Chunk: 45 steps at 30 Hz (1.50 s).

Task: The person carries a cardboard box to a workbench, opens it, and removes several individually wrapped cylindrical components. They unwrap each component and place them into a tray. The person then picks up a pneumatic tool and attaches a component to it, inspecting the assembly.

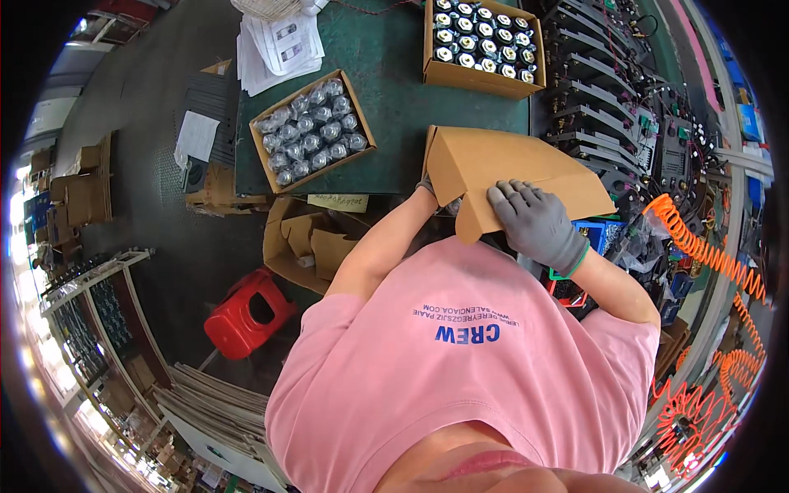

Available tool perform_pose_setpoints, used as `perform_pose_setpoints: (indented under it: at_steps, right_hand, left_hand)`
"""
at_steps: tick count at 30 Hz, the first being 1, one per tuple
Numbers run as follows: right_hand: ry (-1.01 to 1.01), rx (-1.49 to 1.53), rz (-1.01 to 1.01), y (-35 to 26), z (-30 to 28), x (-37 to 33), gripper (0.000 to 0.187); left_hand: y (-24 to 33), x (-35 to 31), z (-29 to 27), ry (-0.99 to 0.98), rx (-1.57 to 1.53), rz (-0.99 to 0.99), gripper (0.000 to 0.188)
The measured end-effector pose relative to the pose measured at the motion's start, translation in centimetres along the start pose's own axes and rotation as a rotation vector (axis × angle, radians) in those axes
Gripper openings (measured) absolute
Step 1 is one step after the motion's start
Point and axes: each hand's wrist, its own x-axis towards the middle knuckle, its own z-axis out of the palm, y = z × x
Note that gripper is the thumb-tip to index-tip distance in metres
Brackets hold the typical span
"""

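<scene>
Fingers (516, 195) of the right hand (541, 228), gray-gloved with green cuff edge, lie slightly bent on top of a brown cardboard box (519, 158); thumb out of sight, so can't tell if they pinch the cardboard or only press it. Left hand (426, 186) at the box's left side, mostly covered by it, just a bit of gray glove showing; can't tell whether its fingers are open or gripping.

Box sits at the near edge of the green table (386, 49), right in front of the pink shirt (460, 361), flap tilted. Contents not clear.

Up-left of it, apart: open carton (363, 115) with rows of clear-wrapped pieces (312, 141), set at an angle. Behind it, loose paper sheets (279, 53). Far side, toward the right: second open carton (485, 85), rows of dark cylinders (486, 43) with pale tops, standing upright. Right of the table: rack of black parts (596, 115), orange coiled hose (699, 242). Lower left, on the floor: red stool (234, 324), near another opened cardboard box (288, 246).
</scene>
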Motion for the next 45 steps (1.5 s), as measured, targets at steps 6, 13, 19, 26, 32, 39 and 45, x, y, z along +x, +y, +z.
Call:
perform_pose_setpoints:
  at_steps: [6, 13, 19, 26, 32, 39, 45]
  right_hand:
    - [-0.172, 0.09, 0.135, 0.3, -2.0, 4.0, 0.03]
    - [-0.098, 0.271, 0.295, 4.8, -2.2, 13.9, 0.021]
    - [-0.204, 0.375, 0.394, -5.1, 4.3, 4.1, 0.016]
    - [-0.001, 0.458, 0.353, -3.5, 5.3, 0.8, 0.024]
    - [0.099, 0.43, 0.269, -2.0, 4.7, -0.4, 0.033]
    - [0.118, 0.425, 0.179, -0.5, 4.2, -1.3, 0.034]
    - [0.229, 0.428, 0.362, 1.9, -1.4, -7.4, 0.041]
  left_hand:
    - [0.1, 0.7, -1.0, -0.028, -0.022, -0.046, 0.052]
    - [0.5, 1.7, 0.3, 0.192, -0.006, -0.026, 0.059]
    - [-1.9, -0.2, 1.5, 0.151, 0.079, 0.038, 0.058]
    - [-1.5, -1.0, 0.3, 0.095, 0.028, 0.042, 0.061]
    - [-1.2, -0.4, -0.1, 0.071, 0.011, 0.053, 0.063]
    - [-0.9, 0.2, -0.2, 0.035, -0.012, 0.066, 0.065]
    - [-1.4, 2.5, -1.0, -0.034, -0.038, 0.034, 0.067]
